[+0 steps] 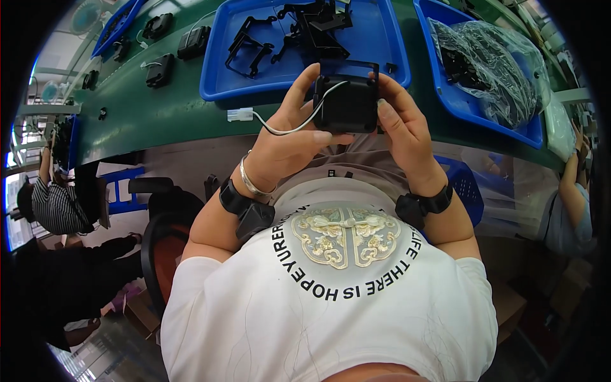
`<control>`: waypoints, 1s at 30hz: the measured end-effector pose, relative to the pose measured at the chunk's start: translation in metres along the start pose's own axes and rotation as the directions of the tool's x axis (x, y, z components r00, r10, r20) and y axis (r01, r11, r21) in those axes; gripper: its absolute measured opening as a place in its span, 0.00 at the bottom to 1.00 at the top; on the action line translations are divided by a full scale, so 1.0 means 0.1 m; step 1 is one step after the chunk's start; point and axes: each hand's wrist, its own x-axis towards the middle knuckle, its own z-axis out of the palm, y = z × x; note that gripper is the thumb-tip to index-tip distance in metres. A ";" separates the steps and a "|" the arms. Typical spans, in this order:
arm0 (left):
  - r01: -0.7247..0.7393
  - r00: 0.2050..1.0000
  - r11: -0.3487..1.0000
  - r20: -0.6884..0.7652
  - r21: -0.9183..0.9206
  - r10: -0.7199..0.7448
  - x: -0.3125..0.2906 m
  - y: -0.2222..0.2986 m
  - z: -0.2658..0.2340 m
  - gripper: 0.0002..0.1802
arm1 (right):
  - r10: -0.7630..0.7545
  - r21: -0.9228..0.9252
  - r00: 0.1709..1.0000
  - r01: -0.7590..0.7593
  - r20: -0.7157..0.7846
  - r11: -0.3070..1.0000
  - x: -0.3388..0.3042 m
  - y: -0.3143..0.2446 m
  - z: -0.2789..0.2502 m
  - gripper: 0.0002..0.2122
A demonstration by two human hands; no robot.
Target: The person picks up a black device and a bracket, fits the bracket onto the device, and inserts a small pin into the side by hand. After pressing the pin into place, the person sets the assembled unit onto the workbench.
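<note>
The left hand [289, 124] curves its index finger around the upper left side of a black square fan-like housing [350, 108] with its thumb by the lower left corner, while the right hand [407, 130] sets thumb and forefinger against the right side; the digits are parted, pinching the body between them, though those underneath are hidden. The housing is held up just beyond the lap, near the table edge, its broad face turned upward. It looks like moulded plastic: likely light, stiff and a little slick, so the firm side walls seem the best hold. A thin black frame [375, 67] shows along its far edge and would probably flex or snap if squeezed; whether it is joined cannot be told. The limp white cable [280, 132], ending in a white plug [240, 114], crosses the face and should not bear weight. Beyond lie a blue tray [213, 89] of black brackets [324, 32] and the green tabletop [172, 114].
</note>
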 end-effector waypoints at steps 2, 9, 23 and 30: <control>0.032 0.991 0.950 -0.115 -0.311 -0.071 0.01 0.03 0.11 0.34 | -0.023 0.043 0.998 0.025 -0.050 0.999 -0.02 0.04 0.02 0.19; -0.135 0.973 0.952 -0.146 0.275 0.180 0.01 -0.25 0.01 0.25 | -0.311 -0.435 0.949 0.257 -0.057 0.863 -0.07 0.15 0.14 0.19; -0.171 0.962 0.966 -0.179 0.195 0.207 0.08 -0.19 0.02 0.23 | -0.227 -0.334 0.969 0.183 -0.095 0.925 0.02 0.09 0.21 0.18; -0.260 0.908 0.894 -0.223 0.365 0.355 -0.03 -0.36 -0.05 0.23 | -0.106 -0.323 0.990 0.070 -0.096 0.944 0.00 0.04 0.19 0.18</control>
